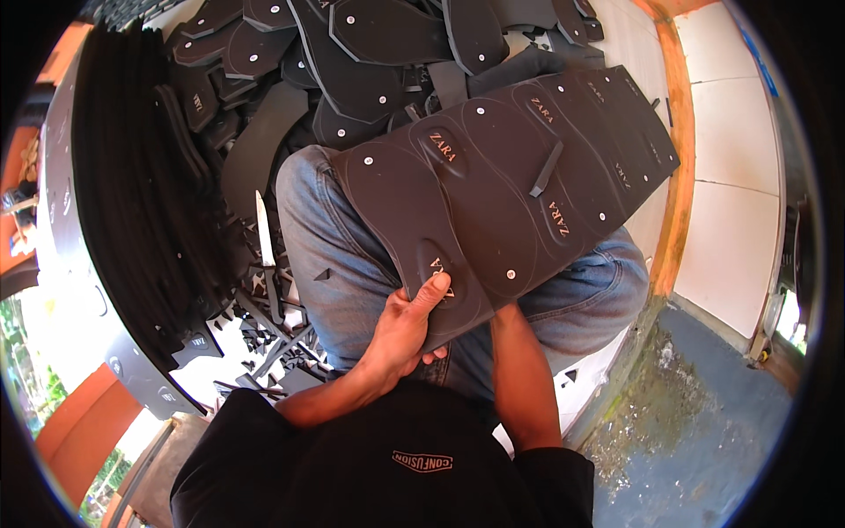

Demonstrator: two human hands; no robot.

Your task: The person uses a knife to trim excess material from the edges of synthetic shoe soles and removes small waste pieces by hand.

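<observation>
A large black foam sheet (493, 211) marked with sole outlines and printed labels lies tilted across my knees. My left hand (407, 324) grips its near left corner, thumb on top and fingers beneath. The right forearm (521, 374) reaches under the sheet's near edge; the sheet hides my right hand, so its fingers cannot be seen. A loose black offcut strip (547, 169) rests on top of the sheet. Left of my knee, a knife (264, 233) with a pale blade and dark handle lies among scraps, apart from both hands.
Cut black sole pieces (387, 35) are heaped beyond my knees. A tall stack of black sheets (141, 202) stands at the left. Small black offcuts (273, 339) litter the white surface near it. An orange-brown wooden edge (673, 176) runs along the right, above a grey floor (704, 422).
</observation>
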